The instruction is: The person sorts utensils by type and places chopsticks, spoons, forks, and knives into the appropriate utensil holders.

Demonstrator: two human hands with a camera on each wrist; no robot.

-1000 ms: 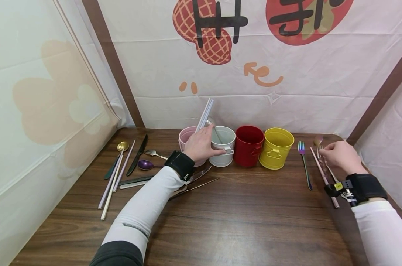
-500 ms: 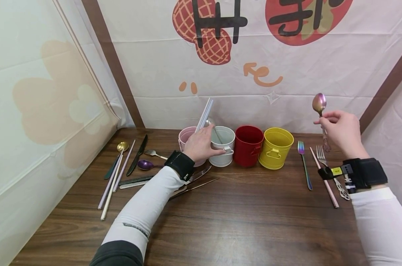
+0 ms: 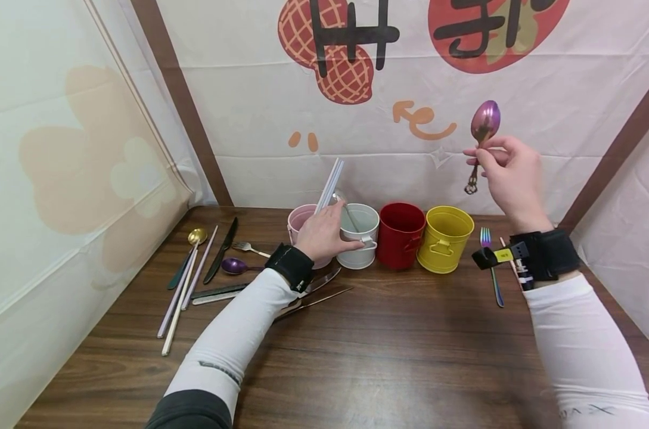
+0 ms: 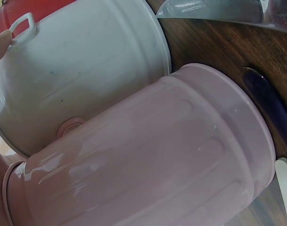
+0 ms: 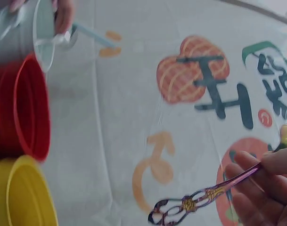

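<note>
My right hand (image 3: pixel 512 173) pinches an ornate purple-gold spoon (image 3: pixel 486 121) by its handle, raised above and right of the yellow bucket (image 3: pixel 443 241). The spoon's bowl points up. In the right wrist view its openwork handle (image 5: pixel 190 202) sticks out below the fingers. My left hand (image 3: pixel 326 231) lies over the pink bucket (image 4: pixel 148 155), with its fingers spread to the white bucket (image 3: pixel 359 253). Its thumb touches the white bucket's handle (image 4: pixel 26 29). Pale chopsticks (image 3: pixel 331 183) stand up behind that hand, and a thin metal utensil (image 3: pixel 352 219) leans in the white bucket.
A red bucket (image 3: pixel 401 238) stands between the white and yellow ones. At left lie several chopsticks (image 3: pixel 180 298), a gold spoon (image 3: pixel 197 236), a black knife (image 3: pixel 223 247) and a purple spoon (image 3: pixel 234 266). A rainbow fork (image 3: pixel 493 268) lies right of the yellow bucket.
My right hand has picked the purple-gold spoon up from the table's right side, lifted it and carried it left. My left hand has stayed in place.
</note>
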